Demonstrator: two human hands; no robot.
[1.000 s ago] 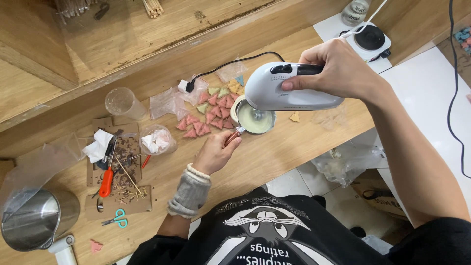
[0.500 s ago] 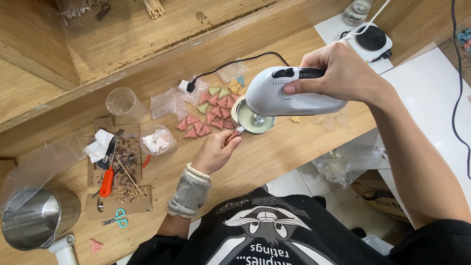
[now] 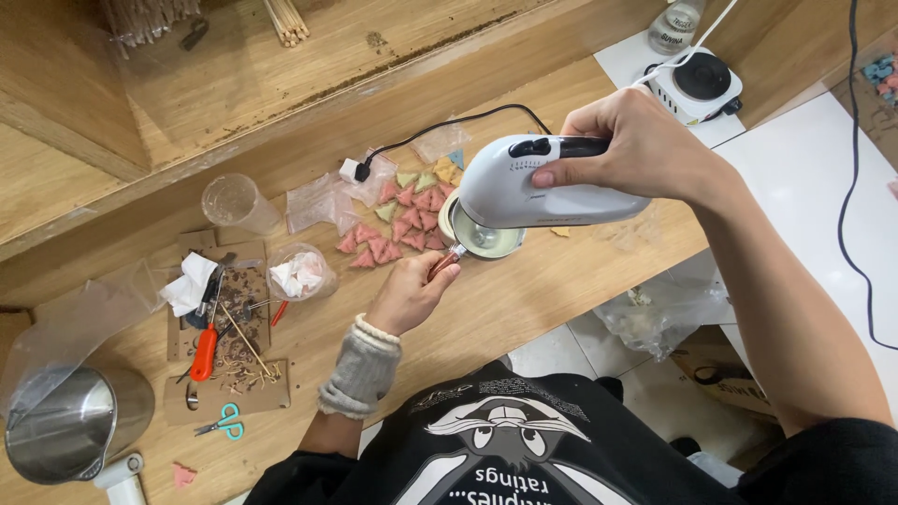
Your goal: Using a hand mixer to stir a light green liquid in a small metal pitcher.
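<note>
My right hand [image 3: 645, 150] keeps gripping the white hand mixer [image 3: 547, 192] over the small pot [image 3: 482, 234], barely shifted; my left hand [image 3: 407, 295] still pinches its handle [image 3: 444, 262], so mixing continues.

Seen from above, the person wears a black top [image 3: 524, 449] that fills the lower middle and lower right of the frame. Its chest carries a printed cartoon figure in white and grey, with a wide curling moustache shape, two round eyes and a pointed cap form above them (the print reads upside down from this view). A line of white lettering runs beneath the figure near the bottom edge. The left hand [image 3: 407, 297], at the centre of the frame, comes out of a grey ribbed knit cuff [image 3: 360, 369] with a paler cream band at the wrist. The right hand [image 3: 636, 150] and forearm, upper right, are bare of any sleeve up to the black shoulder at the lower right corner.
</note>
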